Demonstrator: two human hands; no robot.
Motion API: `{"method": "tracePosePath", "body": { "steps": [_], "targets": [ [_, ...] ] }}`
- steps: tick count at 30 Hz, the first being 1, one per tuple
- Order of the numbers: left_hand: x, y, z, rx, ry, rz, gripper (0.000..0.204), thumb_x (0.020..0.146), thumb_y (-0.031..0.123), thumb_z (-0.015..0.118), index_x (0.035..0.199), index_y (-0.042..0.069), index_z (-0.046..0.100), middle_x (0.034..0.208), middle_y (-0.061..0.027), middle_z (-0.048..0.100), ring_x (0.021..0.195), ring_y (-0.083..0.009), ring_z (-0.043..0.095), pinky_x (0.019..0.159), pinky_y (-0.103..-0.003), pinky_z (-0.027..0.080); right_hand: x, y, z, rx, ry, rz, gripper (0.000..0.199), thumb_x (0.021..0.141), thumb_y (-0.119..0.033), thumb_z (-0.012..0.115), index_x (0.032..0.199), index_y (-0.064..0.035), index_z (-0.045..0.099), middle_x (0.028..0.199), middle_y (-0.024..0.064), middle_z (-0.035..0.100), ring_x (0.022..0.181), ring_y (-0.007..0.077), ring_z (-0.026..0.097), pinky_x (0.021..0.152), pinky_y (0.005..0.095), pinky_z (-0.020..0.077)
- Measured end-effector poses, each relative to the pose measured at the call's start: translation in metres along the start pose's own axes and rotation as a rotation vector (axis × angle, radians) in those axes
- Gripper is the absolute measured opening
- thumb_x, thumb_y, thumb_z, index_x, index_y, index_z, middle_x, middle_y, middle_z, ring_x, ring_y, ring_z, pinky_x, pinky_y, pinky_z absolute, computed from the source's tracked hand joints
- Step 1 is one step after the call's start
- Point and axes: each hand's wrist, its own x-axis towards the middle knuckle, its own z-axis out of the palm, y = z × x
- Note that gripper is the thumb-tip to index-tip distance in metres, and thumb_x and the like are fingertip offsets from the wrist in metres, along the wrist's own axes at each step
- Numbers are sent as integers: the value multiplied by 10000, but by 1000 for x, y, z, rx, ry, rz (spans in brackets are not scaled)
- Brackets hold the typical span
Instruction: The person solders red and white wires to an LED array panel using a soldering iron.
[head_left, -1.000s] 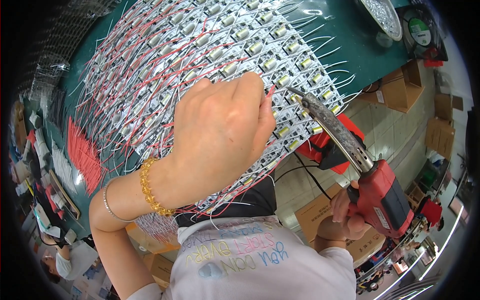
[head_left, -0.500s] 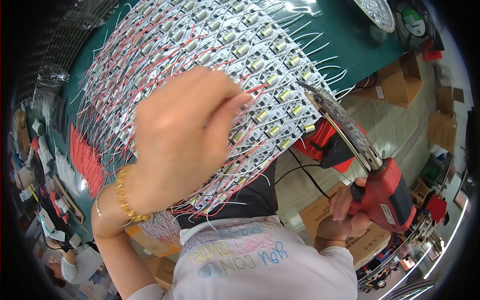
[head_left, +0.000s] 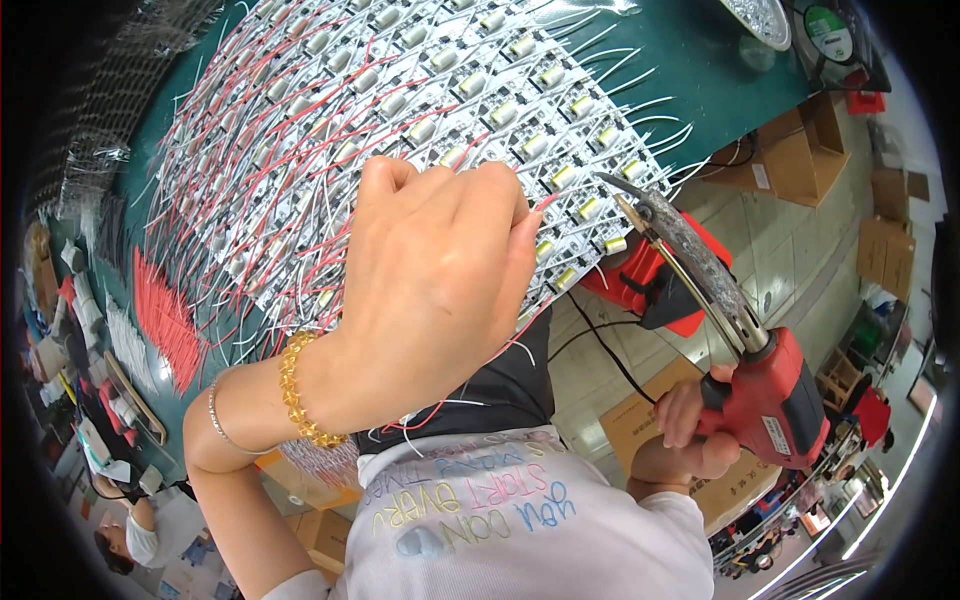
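Note:
My left hand (head_left: 440, 265) is over a panel of small white circuit boards (head_left: 590, 160), its fingers closed. A thin red wire (head_left: 546, 202) pokes out at its thumb tip, above the boards near the panel's right side. In my right hand (head_left: 690, 420) is a red and black soldering gun (head_left: 775, 400), gripped by its handle. The gun's dark, curved tip and thin brass-coloured feed tube point up and left, to the panel's right edge. Rows of small cylindrical parts and many red and white wires cover the boards. My left hand hides some of the panel's lower part.
Bundles of cut red wires (head_left: 165, 320) and white wires (head_left: 128, 345) lie left of the panel on the green table (head_left: 690, 90). A metal dish (head_left: 758, 22) stands at the far right. Cardboard boxes (head_left: 790, 165) and a red and black object (head_left: 660, 285) are below table level.
My left hand has moved right, toward the soldering tip, with the red wire. The panel has shifted away from my body. My right hand and the gun have hardly moved.

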Motion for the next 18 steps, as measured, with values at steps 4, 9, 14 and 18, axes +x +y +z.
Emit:
{"method": "tracePosePath", "body": {
  "steps": [4, 9, 14, 18],
  "targets": [
    [3, 0, 1, -6, -34, 18, 175, 775, 41, 626, 725, 64, 461, 574, -48, 469, 541, -237, 467, 634, -365, 319, -5, 3, -15, 20, -32, -70, 882, 784, -644, 577, 1277, 52, 352, 479, -25, 463, 398, 106, 417, 421, 246, 369],
    [1, -2, 0, -8, -35, -3, 179, 766, 36, 624, 711, 63, 456, 563, -50, 469, 538, -238, 472, 634, -363, 322, -9, 17, -28, 45, -176, -119, 869, 796, -630, 572, 1269, 67, 360, 489, -26, 466, 402, 103, 424, 429, 248, 373],
    [3, -1, 0, -18, -15, -12, 171, 781, 36, 653, 690, 76, 514, 534, 13, 452, 481, -144, 417, 637, -311, 304, -24, 22, -31, -100, -31, -81, 803, 810, -600, 575, 1228, 59, 386, 490, -21, 471, 401, 102, 435, 420, 241, 372],
    [4, 0, 0, -20, -26, -24, 176, 776, 41, 659, 683, 77, 514, 524, 16, 444, 480, -142, 416, 632, -307, 304, -26, 22, -27, -186, 55, -59, 763, 819, -582, 577, 1203, 55, 402, 490, -19, 473, 400, 102, 441, 414, 237, 372]
  ]
}}
